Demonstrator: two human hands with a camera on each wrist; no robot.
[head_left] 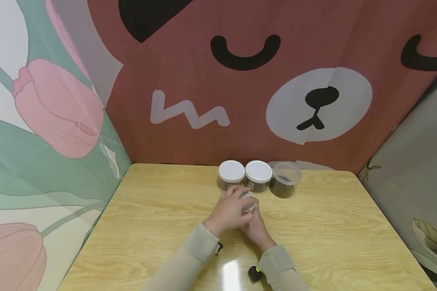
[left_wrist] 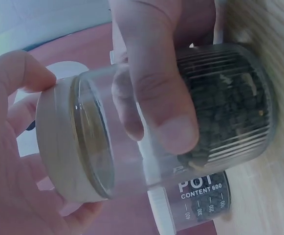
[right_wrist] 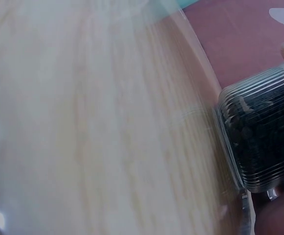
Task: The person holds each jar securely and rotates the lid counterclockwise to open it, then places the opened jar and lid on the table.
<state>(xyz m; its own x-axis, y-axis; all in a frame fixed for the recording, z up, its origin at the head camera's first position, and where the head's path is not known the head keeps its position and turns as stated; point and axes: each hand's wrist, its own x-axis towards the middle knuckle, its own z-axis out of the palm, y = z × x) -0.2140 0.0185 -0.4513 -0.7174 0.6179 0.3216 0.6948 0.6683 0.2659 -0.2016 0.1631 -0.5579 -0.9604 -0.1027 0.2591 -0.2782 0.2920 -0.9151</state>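
Both hands hold a clear ribbed jar [left_wrist: 225, 103] partly filled with dark pellets. My left hand [head_left: 231, 208] has its fingers curled round the whitish lid [left_wrist: 66, 142] at the jar's top. My right hand [head_left: 255, 228] grips the body, its thumb [left_wrist: 166, 107] lying across the clear wall in the left wrist view. In that view the jar appears sideways, with the lid on it. The right wrist view catches only the ribbed lower part [right_wrist: 264, 132] and bits of the right hand. In the head view the hands mostly cover the jar.
Behind the hands stand two white-lidded jars [head_left: 231, 171] [head_left: 258, 171] and a third jar [head_left: 285, 182] with a clear top and dark contents. They stand on a wooden table [head_left: 160, 218] against a red printed curtain [head_left: 185, 141]. Printed cloth hangs at both sides.
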